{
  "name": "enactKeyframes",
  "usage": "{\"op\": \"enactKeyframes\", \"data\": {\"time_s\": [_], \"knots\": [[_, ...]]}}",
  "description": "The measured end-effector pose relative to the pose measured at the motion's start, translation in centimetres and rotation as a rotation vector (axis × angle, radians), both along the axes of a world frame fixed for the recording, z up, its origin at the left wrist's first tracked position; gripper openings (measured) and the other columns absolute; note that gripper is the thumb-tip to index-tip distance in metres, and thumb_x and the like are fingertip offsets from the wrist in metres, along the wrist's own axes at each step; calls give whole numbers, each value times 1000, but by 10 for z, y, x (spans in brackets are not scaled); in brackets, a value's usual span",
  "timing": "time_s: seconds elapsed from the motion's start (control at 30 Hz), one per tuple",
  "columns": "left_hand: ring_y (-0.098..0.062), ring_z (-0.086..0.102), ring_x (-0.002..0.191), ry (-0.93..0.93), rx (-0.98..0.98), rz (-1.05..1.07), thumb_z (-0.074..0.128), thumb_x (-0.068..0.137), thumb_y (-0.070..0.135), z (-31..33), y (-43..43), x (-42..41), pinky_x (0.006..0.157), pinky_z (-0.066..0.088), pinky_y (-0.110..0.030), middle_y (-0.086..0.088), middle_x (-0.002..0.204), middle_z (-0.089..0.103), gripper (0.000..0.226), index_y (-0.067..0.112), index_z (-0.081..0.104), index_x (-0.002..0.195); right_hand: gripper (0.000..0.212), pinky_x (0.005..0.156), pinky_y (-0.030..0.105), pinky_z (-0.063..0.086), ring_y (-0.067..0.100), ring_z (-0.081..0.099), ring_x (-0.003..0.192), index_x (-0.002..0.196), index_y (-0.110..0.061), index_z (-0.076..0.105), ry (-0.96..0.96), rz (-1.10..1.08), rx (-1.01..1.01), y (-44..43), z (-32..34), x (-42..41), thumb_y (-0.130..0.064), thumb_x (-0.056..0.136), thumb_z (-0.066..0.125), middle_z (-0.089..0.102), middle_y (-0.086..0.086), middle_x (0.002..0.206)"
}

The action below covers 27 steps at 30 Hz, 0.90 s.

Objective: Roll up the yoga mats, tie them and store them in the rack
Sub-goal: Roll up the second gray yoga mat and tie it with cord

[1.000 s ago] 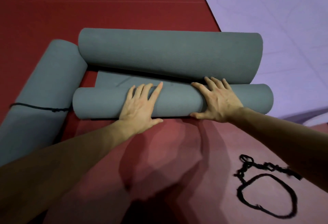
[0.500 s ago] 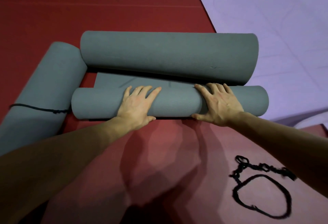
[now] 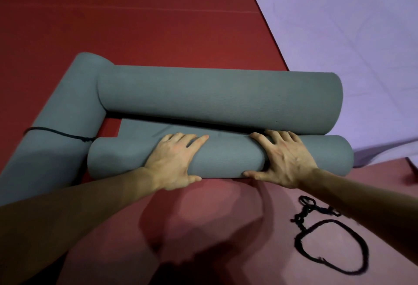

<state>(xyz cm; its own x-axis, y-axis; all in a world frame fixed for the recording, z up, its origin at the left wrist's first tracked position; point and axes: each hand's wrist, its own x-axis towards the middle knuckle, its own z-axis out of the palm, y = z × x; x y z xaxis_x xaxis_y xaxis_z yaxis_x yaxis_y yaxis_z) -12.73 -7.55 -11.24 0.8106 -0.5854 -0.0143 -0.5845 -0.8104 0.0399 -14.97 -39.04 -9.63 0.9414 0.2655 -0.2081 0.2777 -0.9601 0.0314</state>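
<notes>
Red padded floor (image 3: 226,212) with a smooth, faintly sheened skin fills the nearest ground, crossed by two bare forearms and their shadows. Near and to the right of the half-rolled mat (image 3: 226,160), a black cord (image 3: 300,220) lies loose on the floor as a rough oval loop with a knotted, chain-like tail. It sits well apart from the roll, with bare floor between.

The half-rolled mat is a slim grey-blue cylinder with a fine ribbed grain, lying crosswise. The left hand (image 3: 174,162) presses on its middle-left and the right hand (image 3: 285,160) on its middle-right. Both are spread wide, fingers laid flat over the top of the curve, thumbs down at the near edge where the roll meets the floor; neither closes round it. A short flat strip (image 3: 140,128) of the same mat, not yet rolled, runs out just behind it on the left.

Just behind that strip, parallel to the half-rolled mat, lies a thicker grey roll (image 3: 217,97) of the same texture, its right end rounded and overhanging a lilac mat (image 3: 339,24). To the left, a third grey roll (image 3: 67,108) slants away, girdled by a thin black tie (image 3: 58,134); its flank touches the half-rolled mat's left end.

Beyond the rolls, open red floor stretches away, a faint seam crossing it. The lilac mat, flat and smooth, covers the far right.
</notes>
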Motion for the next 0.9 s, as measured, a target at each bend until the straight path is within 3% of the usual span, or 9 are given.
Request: {"op": "enactKeyframes", "data": {"time_s": [0.13,0.2,0.27,0.43,0.57,0.63,0.77,0.9], "knots": [[-25,53,129,47,-5,-2,66,66,78,4,-1,4,113,39,-42,0,145,51,115,27,18,158,121,125,54,22,40,33,147,157,-39,28,67,-19,-22,1,6,10,-110,58,23,35,20,160],[-25,48,136,31,9,-23,62,67,81,3,-1,4,117,33,-43,-4,149,48,109,25,23,153,126,127,57,10,42,8,157,161,-40,19,79,-27,-39,1,7,11,-111,57,16,9,25,169],[-24,45,139,40,21,-31,57,65,88,4,-3,8,119,30,-43,-3,149,47,107,26,30,148,126,127,59,5,41,-6,158,163,-39,14,58,-27,-23,1,7,11,-110,59,15,-5,26,170],[-23,43,138,93,15,-54,49,68,93,14,-3,31,118,27,-43,-2,146,47,104,26,41,146,125,127,60,10,40,10,158,164,-32,17,42,20,-13,7,3,8,-106,64,23,14,23,170],[-26,50,125,-15,-23,8,49,76,84,12,-5,19,109,40,-41,-4,137,50,106,17,33,156,123,126,58,19,42,26,152,161,-33,23,43,16,-1,6,4,23,-107,62,22,32,22,163],[-26,51,125,-61,-76,29,55,76,78,7,-7,12,110,41,-42,-5,137,51,107,14,30,158,122,126,57,19,43,23,153,160,-34,24,40,25,0,5,4,28,-107,63,24,28,24,164],[-30,41,142,-89,-23,26,60,72,81,-1,-13,8,120,30,-51,-11,151,43,113,14,31,157,120,127,58,6,40,-1,159,162,-40,16,12,-24,0,1,6,41,-106,62,25,0,26,170],[-26,36,146,-30,72,70,60,64,89,-2,-20,25,122,25,-51,-7,157,39,130,13,20,161,110,128,55,5,38,1,159,163,-39,16,-15,-97,58,0,6,40,-100,71,15,3,25,170]]}}
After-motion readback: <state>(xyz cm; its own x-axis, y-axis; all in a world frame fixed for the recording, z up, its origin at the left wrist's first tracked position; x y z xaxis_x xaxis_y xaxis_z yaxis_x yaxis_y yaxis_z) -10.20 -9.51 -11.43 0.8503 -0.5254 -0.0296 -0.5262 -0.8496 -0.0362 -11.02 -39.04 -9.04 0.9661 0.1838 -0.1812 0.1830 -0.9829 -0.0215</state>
